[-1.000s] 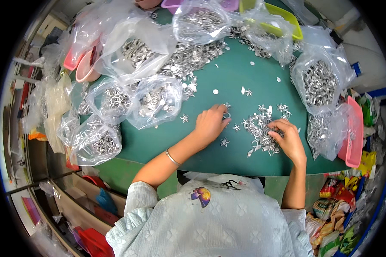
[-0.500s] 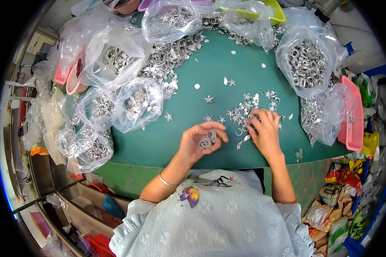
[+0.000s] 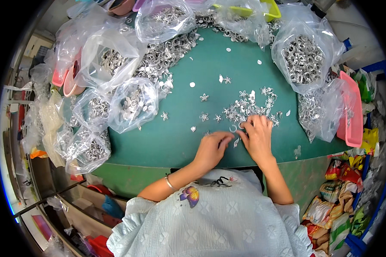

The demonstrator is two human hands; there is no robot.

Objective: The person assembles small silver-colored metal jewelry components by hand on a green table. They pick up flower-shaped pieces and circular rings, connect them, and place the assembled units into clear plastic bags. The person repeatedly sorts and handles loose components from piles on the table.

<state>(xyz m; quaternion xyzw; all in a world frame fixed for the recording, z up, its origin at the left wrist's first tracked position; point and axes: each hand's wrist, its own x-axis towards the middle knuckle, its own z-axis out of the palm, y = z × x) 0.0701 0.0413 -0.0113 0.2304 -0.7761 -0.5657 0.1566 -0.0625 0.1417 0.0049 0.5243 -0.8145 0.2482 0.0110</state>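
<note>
Apparently picking step: right hand [image 3: 257, 135] bent over near edge of metal-piece pile [image 3: 238, 112], thumb parted slightly from fingers, grip unclear. Left hand [image 3: 211, 150] loosely curled, contents hidden. Open ring [image 3: 233, 131] lay beside both hands' fingertips; next pick likely called for fine pinch. Flower pieces [image 3: 204, 116] cluttered reach beyond left fingers; clear bag [image 3: 121, 123] sat farther left, pink tray [image 3: 352, 112] well right.

Pieces [image 3: 245, 106]: silver-grey metal in appearance, bright and shiny. Bags [image 3: 123, 124]: thin clear plastic film, glossy, creased. Tabletop [image 3: 227, 64]: green, smooth, largely matt. Pink tray [image 3: 352, 115]: opaque plastic, smooth. Shirt [image 3: 210, 218]: matt cloth, puckered, flower motifs in relief. Bracelet [image 3: 170, 183]: smooth metal, polished look.
</note>
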